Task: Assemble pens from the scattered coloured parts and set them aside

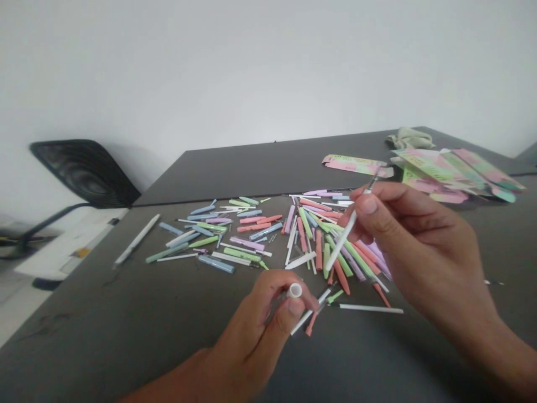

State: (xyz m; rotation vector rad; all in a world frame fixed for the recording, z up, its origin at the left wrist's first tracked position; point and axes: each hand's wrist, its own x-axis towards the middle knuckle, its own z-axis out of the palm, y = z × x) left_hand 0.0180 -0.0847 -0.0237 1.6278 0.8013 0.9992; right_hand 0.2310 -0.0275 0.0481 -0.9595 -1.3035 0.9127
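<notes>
My left hand (pixel 264 324) is closed around a short white tube-like pen barrel (pixel 294 290), its open round end showing above my thumb. My right hand (pixel 403 235) pinches a thin white pen refill (pixel 340 243) that slants down and left from my fingertips toward the pile. Both hands hover just above a dark grey table (pixel 126 324). Under and behind them lies a scatter of several pastel pen parts (pixel 251 232) in pink, green, blue, purple and white.
Flat pastel printed packages (pixel 444 168) and one more (pixel 356 164) lie at the back right, with a crumpled grey-green cloth (pixel 409 137) behind. A whole white pen (pixel 136 239) lies apart at the left. A black chair back (pixel 84 173) stands beyond the table's left edge.
</notes>
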